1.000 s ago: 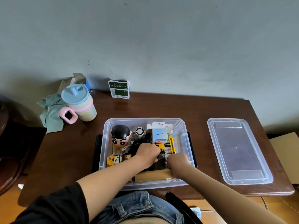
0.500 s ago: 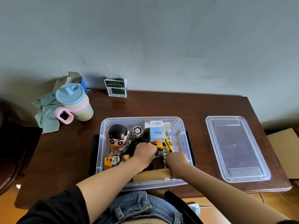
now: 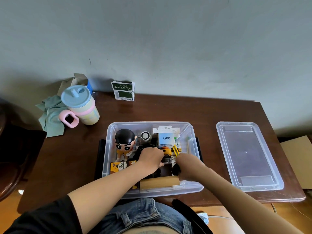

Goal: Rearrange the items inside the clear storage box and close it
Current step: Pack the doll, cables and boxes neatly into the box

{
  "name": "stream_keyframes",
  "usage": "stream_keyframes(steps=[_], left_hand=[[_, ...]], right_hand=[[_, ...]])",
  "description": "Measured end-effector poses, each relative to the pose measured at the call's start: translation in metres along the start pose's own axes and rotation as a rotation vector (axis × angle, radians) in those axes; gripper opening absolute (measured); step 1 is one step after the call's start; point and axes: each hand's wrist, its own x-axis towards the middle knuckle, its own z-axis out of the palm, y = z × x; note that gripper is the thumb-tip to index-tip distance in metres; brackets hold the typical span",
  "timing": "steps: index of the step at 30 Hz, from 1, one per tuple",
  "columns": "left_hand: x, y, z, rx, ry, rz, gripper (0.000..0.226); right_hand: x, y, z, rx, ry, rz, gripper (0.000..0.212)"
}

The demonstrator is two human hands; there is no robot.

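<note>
The clear storage box (image 3: 108,149) stands open at the table's near edge, packed with items. In it are a black-haired figure (image 3: 125,142), a small round fan (image 3: 145,136), a Q88 carton (image 3: 166,138), a yellow utility knife (image 3: 176,150), a panda-print box (image 3: 121,166) and a wooden block (image 3: 159,182). My left hand (image 3: 150,157) reaches into the middle, fingers curled over a black object (image 3: 140,150). My right hand (image 3: 187,164), blurred, is beside it and holds a small black round item (image 3: 176,169). The clear lid (image 3: 248,154) lies flat to the right.
At the back left stand a pastel cup with a blue lid (image 3: 81,105), a green cloth (image 3: 50,115) and an open carton (image 3: 74,81). A green-and-white pack (image 3: 123,92) stands against the wall. A brown cardboard sheet (image 3: 297,159) lies off the table's right side.
My right hand has shifted slightly back and right inside the box, and a small black round item now shows at it. My left hand has stayed on the black object.
</note>
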Motion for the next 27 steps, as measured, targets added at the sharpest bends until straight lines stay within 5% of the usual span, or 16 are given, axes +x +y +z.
stream_keyframes(steps=[3,10,20,27], left_hand=[[-0.01,-0.007,-0.004,-0.016,-0.019,0.008,0.017],[-0.03,-0.024,-0.006,-0.035,-0.227,0.299,0.05],[-0.017,-0.001,-0.014,0.279,-0.452,0.304,0.069],[-0.013,0.0,-0.01,0.372,-0.419,0.284,0.057]], right_hand=[[-0.004,0.011,-0.004,0.266,0.105,0.009,0.032],[0.008,0.005,-0.007,0.526,0.059,0.082,0.056],[0.011,-0.004,0.009,0.646,0.028,0.211,0.047],[0.01,-0.007,0.013,0.638,0.029,0.247,0.041]])
